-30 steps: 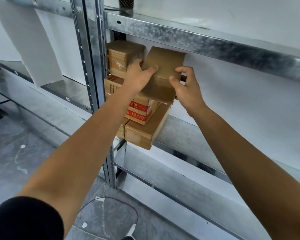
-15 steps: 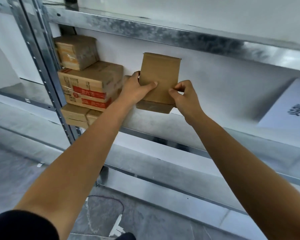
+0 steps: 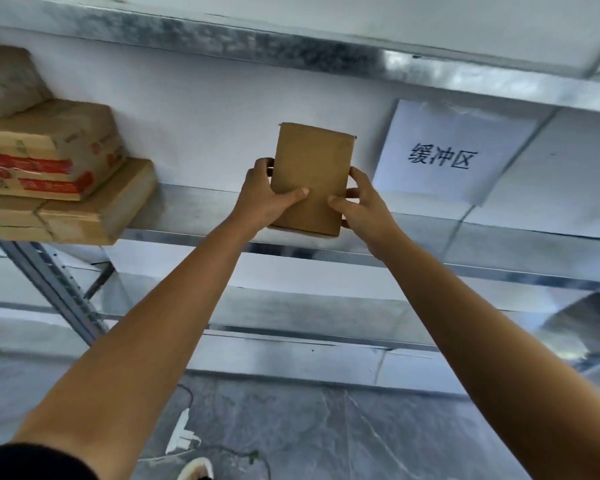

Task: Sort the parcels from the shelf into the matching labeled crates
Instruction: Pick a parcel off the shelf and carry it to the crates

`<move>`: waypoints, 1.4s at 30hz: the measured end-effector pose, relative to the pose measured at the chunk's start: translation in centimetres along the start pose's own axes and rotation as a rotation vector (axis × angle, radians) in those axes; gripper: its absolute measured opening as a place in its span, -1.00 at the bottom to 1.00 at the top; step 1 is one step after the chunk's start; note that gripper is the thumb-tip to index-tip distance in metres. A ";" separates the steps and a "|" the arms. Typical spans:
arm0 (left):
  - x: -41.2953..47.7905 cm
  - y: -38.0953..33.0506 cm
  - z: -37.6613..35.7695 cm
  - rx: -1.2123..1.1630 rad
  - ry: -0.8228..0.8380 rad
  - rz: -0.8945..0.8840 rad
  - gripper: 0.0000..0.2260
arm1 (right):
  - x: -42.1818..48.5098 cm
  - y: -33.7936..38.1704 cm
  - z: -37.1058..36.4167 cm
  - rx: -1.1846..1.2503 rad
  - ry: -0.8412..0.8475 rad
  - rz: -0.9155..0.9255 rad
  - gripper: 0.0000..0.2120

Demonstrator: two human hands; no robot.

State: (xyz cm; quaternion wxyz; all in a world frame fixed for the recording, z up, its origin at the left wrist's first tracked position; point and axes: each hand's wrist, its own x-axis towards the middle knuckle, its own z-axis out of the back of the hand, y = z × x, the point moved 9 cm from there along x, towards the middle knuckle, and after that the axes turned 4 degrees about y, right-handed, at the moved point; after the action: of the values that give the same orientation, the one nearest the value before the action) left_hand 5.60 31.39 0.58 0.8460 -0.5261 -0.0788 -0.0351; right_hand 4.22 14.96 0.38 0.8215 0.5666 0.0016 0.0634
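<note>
A plain brown cardboard parcel (image 3: 310, 168) stands upright in front of the metal shelf (image 3: 194, 209), held between both hands. My left hand (image 3: 264, 199) grips its left edge, thumb across the front. My right hand (image 3: 361, 206) grips its right edge, thumb on the front. At the far left of the shelf sits a stack of parcels: a flat brown box (image 3: 73, 216) at the bottom, a box with red tape (image 3: 49, 150) on it, and a smaller box (image 3: 7, 81) on top.
A white paper sign with dark Chinese characters (image 3: 444, 154) hangs on the wall behind the shelf, right of the held parcel. A slanted metal upright (image 3: 52, 285) stands at the lower left. Lower shelf boards and grey floor (image 3: 326, 431) lie below.
Both hands have carried the parcel to the right along the shelf, away from the stack. The view has swung right, so the stack is now at the left edge and the sign shows.
</note>
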 end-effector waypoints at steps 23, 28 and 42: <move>1.1 -9.1 -21.1 -0.364 0.517 -0.130 -0.67 | -6.1 -10.1 20.2 0.344 -0.328 -0.234 -0.51; 3.6 -9.4 -24.6 -0.415 0.560 -0.110 -0.59 | -5.2 -11.8 22.7 0.392 -0.383 -0.226 -0.58; 4.2 -15.1 -40.4 -0.511 0.880 -0.267 -0.77 | -10.7 -17.0 33.8 0.348 -0.667 -0.187 -0.68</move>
State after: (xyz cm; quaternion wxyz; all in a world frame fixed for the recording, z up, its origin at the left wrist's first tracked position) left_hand 11.53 -11.43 -2.86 0.6319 -0.6366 0.2287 -0.3783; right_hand -2.10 -23.60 -4.07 0.6709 0.6843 -0.2032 -0.2006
